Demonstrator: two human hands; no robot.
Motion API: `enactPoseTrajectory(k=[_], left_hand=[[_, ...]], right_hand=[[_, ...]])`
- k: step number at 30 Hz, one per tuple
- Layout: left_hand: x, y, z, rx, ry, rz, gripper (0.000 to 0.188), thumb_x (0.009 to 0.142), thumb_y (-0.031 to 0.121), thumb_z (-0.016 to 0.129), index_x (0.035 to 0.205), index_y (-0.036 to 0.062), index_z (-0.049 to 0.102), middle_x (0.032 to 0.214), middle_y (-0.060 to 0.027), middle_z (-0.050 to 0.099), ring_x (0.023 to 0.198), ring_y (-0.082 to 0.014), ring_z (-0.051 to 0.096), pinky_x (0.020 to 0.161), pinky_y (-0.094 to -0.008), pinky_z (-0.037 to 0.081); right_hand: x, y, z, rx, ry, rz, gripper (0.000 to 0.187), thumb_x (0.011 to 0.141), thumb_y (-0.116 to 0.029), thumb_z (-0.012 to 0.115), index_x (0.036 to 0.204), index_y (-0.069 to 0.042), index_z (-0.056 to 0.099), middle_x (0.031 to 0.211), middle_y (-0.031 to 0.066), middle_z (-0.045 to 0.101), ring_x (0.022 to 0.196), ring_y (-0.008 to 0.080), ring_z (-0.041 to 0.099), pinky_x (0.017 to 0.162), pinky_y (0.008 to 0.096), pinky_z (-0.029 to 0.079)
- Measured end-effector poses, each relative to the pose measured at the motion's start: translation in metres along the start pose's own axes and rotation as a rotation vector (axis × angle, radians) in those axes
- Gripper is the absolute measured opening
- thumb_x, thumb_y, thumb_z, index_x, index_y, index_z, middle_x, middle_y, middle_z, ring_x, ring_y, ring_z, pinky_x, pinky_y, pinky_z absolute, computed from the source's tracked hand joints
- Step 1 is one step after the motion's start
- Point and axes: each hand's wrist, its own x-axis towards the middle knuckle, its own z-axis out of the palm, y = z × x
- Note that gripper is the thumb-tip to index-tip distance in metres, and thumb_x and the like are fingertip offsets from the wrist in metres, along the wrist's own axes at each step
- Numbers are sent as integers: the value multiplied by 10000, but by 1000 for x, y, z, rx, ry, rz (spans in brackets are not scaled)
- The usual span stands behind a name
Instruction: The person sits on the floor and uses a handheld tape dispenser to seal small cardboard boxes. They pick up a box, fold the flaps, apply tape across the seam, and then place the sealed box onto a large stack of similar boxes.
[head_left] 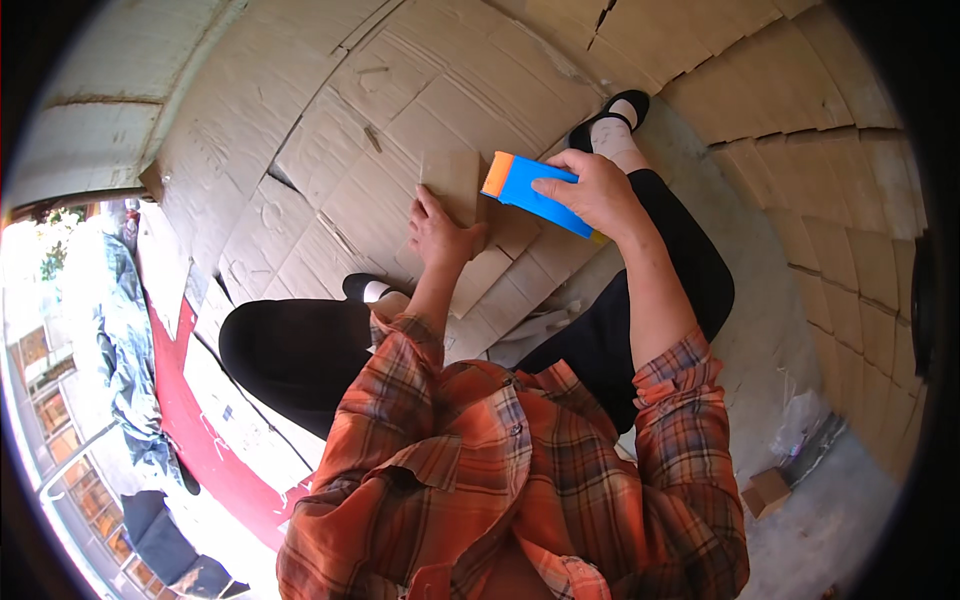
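Observation:
A small brown cardboard box point(455, 180) stands in front of me between my feet. My left hand point(437, 228) grips its near left side, thumb toward the right and fingers along the left edge. In my right hand point(597, 195) is a long blue box-shaped object with an orange end point(535, 190). The thumb lies on its upper face, and the orange end points left, close beside the cardboard box. A bit of yellow shows at its lower right end. The kind of this object does not show clearly.
Flattened cardboard sheets point(330, 150) cover the floor ahead. Stacked folded cardboard point(790, 90) rises along the right. Near the lower right lie a small brown carton piece point(767, 492) and clear plastic point(797, 420). A red strip point(195, 420) and a crumpled dark sheet point(130, 340) are at the left.

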Motion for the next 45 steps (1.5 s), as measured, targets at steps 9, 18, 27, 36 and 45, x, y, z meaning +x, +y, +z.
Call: enactPoseTrajectory(k=[9,18,27,36,45], left_hand=[[30,-39,-46,360,-193,785,970,655,76,707,1498,168,236,1510,-39,307,1436,-320,190,1124,-637,86],[10,-51,-50,138,-64,637,784,712,155,776,1412,167,423,1430,-37,417,1357,-307,322,1074,-569,267],[-23,-26,-87,-1324,-605,-245,492,961,499,490,1208,85,584,1113,-22,617,1055,-156,546,930,-412,408],[-25,-28,-76,-1406,-521,-229,171,917,294,624,936,124,632,917,24,643,887,-102,579,833,-340,425],[-16,-41,-49,-1385,-400,-306,92,891,200,649,887,108,642,850,21,643,782,-87,570,749,-285,426]], right_hand=[[2,-2,0,130,-7,-54,417,828,-297,698,1081,31,652,933,154,701,828,201,673,749,305,515],[3,-5,10,175,-153,-80,345,847,-193,691,1084,54,647,937,133,697,841,147,649,753,289,514],[-8,-19,18,404,-314,-175,413,860,-247,718,1149,33,625,1007,83,680,905,119,615,808,271,500],[-7,-20,28,356,-352,-125,416,845,-239,728,1142,31,620,1016,97,676,924,130,617,820,273,495],[-1,-26,35,-3,-421,23,352,819,-304,746,913,26,666,760,31,640,692,89,571,626,258,479]])
